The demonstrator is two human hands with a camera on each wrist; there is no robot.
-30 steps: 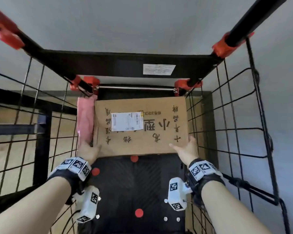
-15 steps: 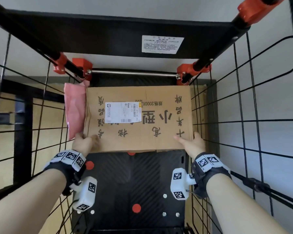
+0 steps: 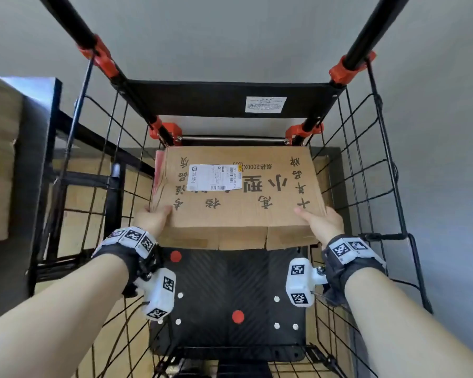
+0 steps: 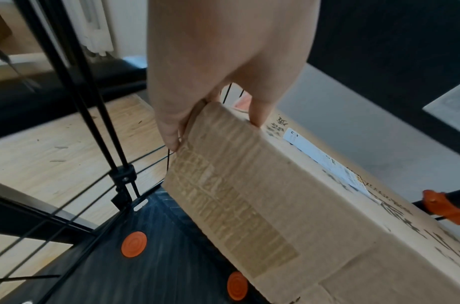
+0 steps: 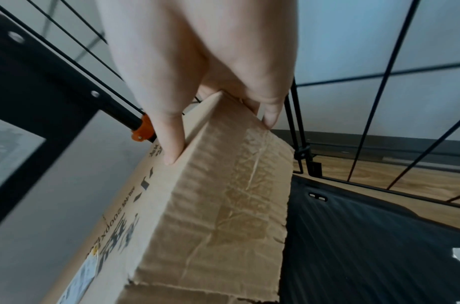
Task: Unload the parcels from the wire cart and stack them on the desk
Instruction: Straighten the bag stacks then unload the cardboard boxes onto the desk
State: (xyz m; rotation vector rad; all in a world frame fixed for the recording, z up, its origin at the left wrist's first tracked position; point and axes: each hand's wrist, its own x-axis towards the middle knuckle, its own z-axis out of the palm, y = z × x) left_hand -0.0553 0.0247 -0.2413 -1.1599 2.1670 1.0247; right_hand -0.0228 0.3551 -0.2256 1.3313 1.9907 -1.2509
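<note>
A flat brown cardboard box (image 3: 238,195) with black printed characters and a white shipping label sits in the far half of the black wire cart (image 3: 366,170). My left hand (image 3: 153,218) grips its near left corner, thumb on top and fingers under the side (image 4: 171,131). My right hand (image 3: 321,223) grips the near right corner the same way (image 5: 171,148). The box (image 4: 262,205) is raised off the cart's black floor (image 3: 230,290) at its near edge (image 5: 218,205). A pink parcel (image 3: 159,165) shows as a sliver behind the box's left edge.
Wire mesh walls close in on both sides, and the cart's black handle bar (image 3: 230,100) crosses above the far end. A dark desk frame (image 3: 44,165) with a cardboard box (image 3: 0,159) stands to the left. The floor is light wood.
The box has come up and toward me in both hands, and now covers most of the pink parcel. My head has pulled back, bringing the desk at left into view.
</note>
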